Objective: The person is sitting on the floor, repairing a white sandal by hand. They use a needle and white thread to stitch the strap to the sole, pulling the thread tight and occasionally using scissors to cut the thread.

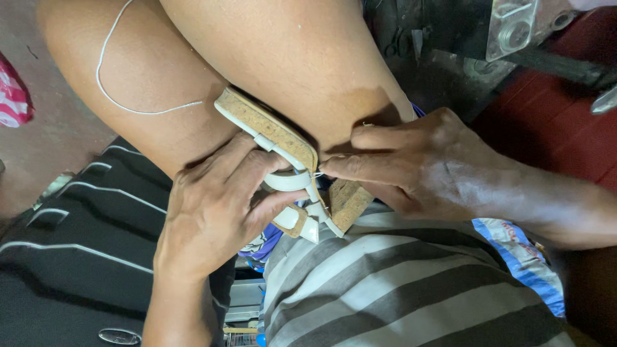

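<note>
Left hand [215, 209] grips the white-strapped sandal [283, 151]; right hand [411, 164] pinches shut on a needle [317, 173] at the strap just beside the left fingers.

Below me there's a grey concrete floor [45, 138] at the left, with a pink striped bag [13, 96] at its edge. Up right, a dark metal machine [508, 32] stands against a red surface [565, 128]. Light is dim and soft.

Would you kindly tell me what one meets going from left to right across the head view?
Pink striped cloth → white thread → left hand → white cork-soled sandal → right hand → grey metal part
</note>
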